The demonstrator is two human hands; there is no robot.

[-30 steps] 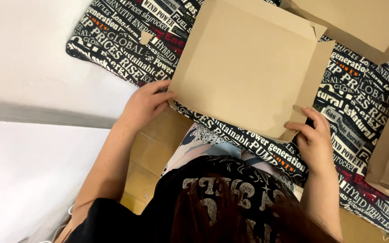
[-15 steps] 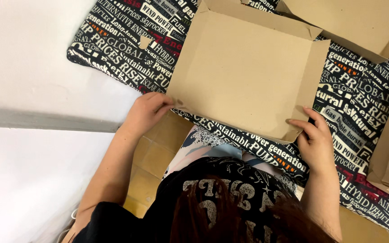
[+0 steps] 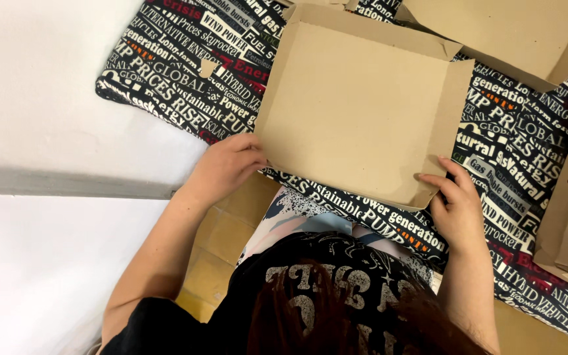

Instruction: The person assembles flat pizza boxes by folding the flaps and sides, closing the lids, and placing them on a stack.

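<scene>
Gripping the cardboard box (image 3: 356, 112) at its near corners, the left hand (image 3: 226, 167) pinches at seven o'clock, the right hand (image 3: 456, 205) at five. It rests on a printed cloth (image 3: 185, 66), with another box (image 3: 514, 33) at one o'clock.

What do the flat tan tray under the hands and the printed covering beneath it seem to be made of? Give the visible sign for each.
Tan tray: probably thin cardboard, matt and unprinted; its side flaps stand up along sharp creases and the cut edges look raw.
Printed covering: probably woven cloth, matt; it lies soft with a rounded edge, though the weave is too fine to confirm.
</scene>
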